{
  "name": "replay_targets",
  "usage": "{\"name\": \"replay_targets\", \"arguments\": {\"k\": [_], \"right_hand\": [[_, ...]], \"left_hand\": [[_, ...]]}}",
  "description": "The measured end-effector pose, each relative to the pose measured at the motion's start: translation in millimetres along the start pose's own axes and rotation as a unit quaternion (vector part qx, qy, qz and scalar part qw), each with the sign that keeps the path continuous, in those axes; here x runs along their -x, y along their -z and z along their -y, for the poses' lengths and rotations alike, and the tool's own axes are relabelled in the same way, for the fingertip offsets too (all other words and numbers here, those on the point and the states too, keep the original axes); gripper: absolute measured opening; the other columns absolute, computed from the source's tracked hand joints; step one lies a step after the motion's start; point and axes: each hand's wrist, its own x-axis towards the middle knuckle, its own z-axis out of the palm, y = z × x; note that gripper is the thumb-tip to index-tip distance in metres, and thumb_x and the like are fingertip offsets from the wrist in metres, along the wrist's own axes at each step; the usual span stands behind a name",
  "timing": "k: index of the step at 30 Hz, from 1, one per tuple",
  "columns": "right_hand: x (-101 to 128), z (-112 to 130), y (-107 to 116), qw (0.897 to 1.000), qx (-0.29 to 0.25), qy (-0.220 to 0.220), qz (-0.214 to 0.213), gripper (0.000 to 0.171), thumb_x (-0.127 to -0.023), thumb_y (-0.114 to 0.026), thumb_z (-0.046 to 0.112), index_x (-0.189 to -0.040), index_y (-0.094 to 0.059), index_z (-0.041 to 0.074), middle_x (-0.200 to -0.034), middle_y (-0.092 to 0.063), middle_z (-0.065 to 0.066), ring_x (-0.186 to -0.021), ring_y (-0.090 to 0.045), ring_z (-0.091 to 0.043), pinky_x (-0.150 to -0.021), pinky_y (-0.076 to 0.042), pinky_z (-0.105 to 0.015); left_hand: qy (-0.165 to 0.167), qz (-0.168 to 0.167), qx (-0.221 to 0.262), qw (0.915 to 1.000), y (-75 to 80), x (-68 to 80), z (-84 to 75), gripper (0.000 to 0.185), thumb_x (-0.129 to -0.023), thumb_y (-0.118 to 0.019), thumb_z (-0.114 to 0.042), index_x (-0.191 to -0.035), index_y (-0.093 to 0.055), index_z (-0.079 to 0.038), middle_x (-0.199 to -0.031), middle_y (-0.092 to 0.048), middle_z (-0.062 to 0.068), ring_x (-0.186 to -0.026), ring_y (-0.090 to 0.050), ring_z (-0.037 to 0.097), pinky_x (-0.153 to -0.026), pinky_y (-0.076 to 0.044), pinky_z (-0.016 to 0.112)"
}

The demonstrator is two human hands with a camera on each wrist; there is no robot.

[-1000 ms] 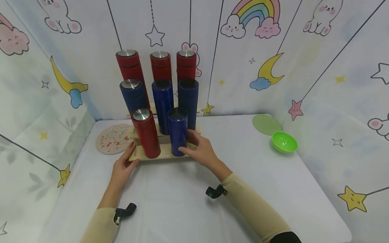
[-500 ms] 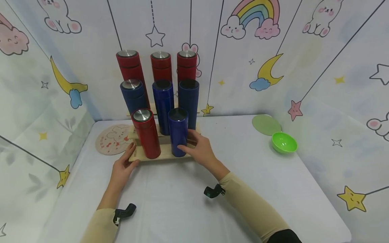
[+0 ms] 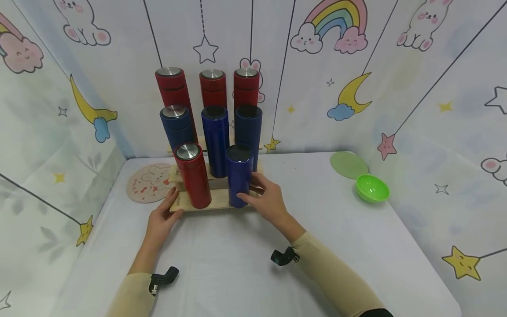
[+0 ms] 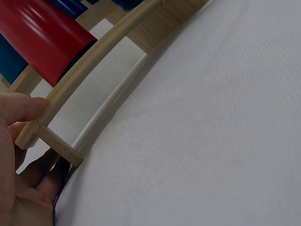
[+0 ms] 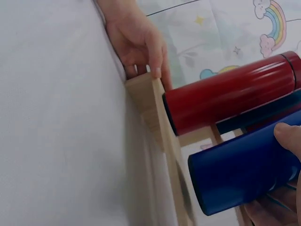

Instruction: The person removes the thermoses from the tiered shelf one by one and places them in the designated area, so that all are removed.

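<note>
Both hands are engaged: the right hand (image 3: 266, 198) grips the blue flask (image 3: 239, 175), the left hand (image 3: 162, 220) steadies the wooden rack (image 3: 215, 201); careful seating seems required next.

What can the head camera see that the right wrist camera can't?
Only the head view shows the whole stepped wooden rack with its back rows of red and blue bottles, plus the green bowl and the round mat. Only the right wrist view shows, up close, the blue bottle's bottom end and the rack's edge under it. Both show the right hand gripping the blue bottle, the red bottle beside it, and the left hand holding the rack's corner.
</note>
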Motion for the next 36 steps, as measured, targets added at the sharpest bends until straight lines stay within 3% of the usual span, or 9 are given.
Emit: {"name": "replay_targets", "arguments": {"k": [5, 15, 25, 36], "right_hand": [[3.6, 5.2, 13.1, 1.000, 0.001, 0.018, -0.006, 0.064, -0.090, -0.093, 0.020, -0.146, -0.065, 0.008, -0.140, -0.071, -0.010, -0.123, -0.071, -0.028, -0.101, -0.059, -0.056], [7.3, 7.5, 43.2, 0.998, 0.040, 0.026, -0.029, 0.064, -0.089, -0.093, 0.016, -0.146, -0.065, 0.007, -0.139, -0.072, -0.008, -0.123, -0.071, -0.025, -0.100, -0.060, -0.040], [4.2, -0.7, 72.2, 0.996, 0.044, 0.029, -0.066, 0.064, -0.089, -0.093, 0.015, -0.145, -0.065, 0.007, -0.136, -0.073, -0.010, -0.120, -0.072, -0.028, -0.100, -0.060, -0.054], [-5.4, -9.5, 98.1, 0.993, 0.065, 0.033, -0.097, 0.063, -0.089, -0.093, 0.016, -0.145, -0.065, 0.007, -0.135, -0.073, -0.013, -0.120, -0.073, -0.031, -0.099, -0.060, -0.050]], "left_hand": [[0.001, -0.003, -0.010, 0.9999, -1.5, 0.6, -1.6, 0.064, -0.104, -0.075, -0.012, -0.163, -0.050, -0.009, -0.174, -0.035, 0.005, -0.157, -0.035, 0.036, -0.105, -0.039, 0.005], [0.007, -0.008, -0.019, 0.9998, -2.9, 1.5, -4.0, 0.064, -0.105, -0.075, -0.014, -0.163, -0.050, -0.009, -0.174, -0.035, 0.006, -0.157, -0.035, 0.035, -0.104, -0.038, 0.004], [0.009, -0.004, -0.022, 0.9997, -3.1, 0.9, -5.2, 0.064, -0.106, -0.073, -0.016, -0.164, -0.047, -0.007, -0.176, -0.032, 0.004, -0.154, -0.039, 0.039, -0.102, -0.041, 0.005], [-0.015, 0.002, -0.086, 0.9962, -6.7, 2.4, -3.3, 0.064, -0.109, -0.066, -0.012, -0.166, -0.039, -0.003, -0.178, -0.026, 0.007, -0.160, -0.029, 0.039, -0.104, -0.034, 0.001]]}}
